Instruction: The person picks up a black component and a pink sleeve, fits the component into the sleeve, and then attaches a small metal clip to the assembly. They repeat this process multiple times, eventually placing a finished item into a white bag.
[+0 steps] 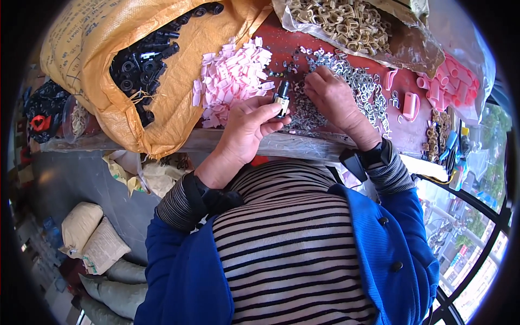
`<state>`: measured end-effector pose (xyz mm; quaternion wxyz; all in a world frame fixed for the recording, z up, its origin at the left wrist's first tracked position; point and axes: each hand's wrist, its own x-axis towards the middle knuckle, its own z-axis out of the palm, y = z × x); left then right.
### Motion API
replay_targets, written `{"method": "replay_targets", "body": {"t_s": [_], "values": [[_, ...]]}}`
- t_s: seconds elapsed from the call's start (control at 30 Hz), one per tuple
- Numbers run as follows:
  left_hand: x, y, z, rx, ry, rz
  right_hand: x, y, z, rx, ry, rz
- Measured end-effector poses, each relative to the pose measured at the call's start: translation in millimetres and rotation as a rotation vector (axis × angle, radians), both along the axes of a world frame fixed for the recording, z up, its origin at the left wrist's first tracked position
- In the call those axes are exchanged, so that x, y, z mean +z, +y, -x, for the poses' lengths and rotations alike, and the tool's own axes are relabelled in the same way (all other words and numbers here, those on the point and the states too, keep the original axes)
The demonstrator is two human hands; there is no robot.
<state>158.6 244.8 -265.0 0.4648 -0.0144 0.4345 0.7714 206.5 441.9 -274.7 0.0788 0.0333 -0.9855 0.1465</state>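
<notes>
Where the striped top and blue jacket fill the lower frame, both forearms rise toward the table edge [216, 142], each with a dark wrist strap; the left hand [246, 127] sits just past that edge, fingers curled shut round a small black plug [281, 97], held upright between thumb and fingertips, its tip poking clear above the hand; the right hand [336, 100] lies palm-down just beside it, fingers bent and pressed into a heap of small metal clips [363, 86]; whether it has pinched one I cannot tell, the fingertips being buried; little free space between the two hands, only a narrow strip of red tabletop strewn with grey bits; left of the left hand, touching distance, a pile of pink plastic pieces [230, 76] spreads over the red surface up to the orange sack [103, 32]; that sack slumps over the table's near-left edge, its mouth open on black parts [143, 59]; to the right of the clips, pink tubes [447, 81] crowd the far right corner, with small blue and brown oddments along the right edge; farthest off, a clear bag of tan hooks [346, 21] overhangs the back of the table; below the left edge, grey floor with pale filled sacks [92, 238].
</notes>
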Motion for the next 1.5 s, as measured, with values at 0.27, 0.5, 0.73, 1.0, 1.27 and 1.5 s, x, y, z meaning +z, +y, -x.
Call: {"method": "replay_targets", "body": {"t_s": [0.27,0.5,0.73,1.0,1.27,1.5], "values": [[10.1,-5.5,-15.0,0.018,0.040,0.006,5.6,-3.0,-12.0,0.045,0.107,-0.202],[14.1,-3.0,-21.4,0.028,0.047,-0.034,48.0,-14.5,-37.0,0.033,-0.338,1.275],[13.2,3.4,-21.7,-0.031,-0.008,-0.056,49.5,-37.7,-36.0,0.178,0.103,0.850],[12.7,3.3,-18.0,-0.147,-0.067,-0.067,34.7,-35.3,-41.9,0.134,0.258,0.669],[24.5,15.4,-26.6,-0.221,0.037,-0.057,37.7,-20.1,-73.0,0.047,0.320,0.584],[13.6,15.7,-24.8,-0.252,0.220,-0.024,19.2,128.0,-105.3,-0.784,0.378,-0.337]]}}
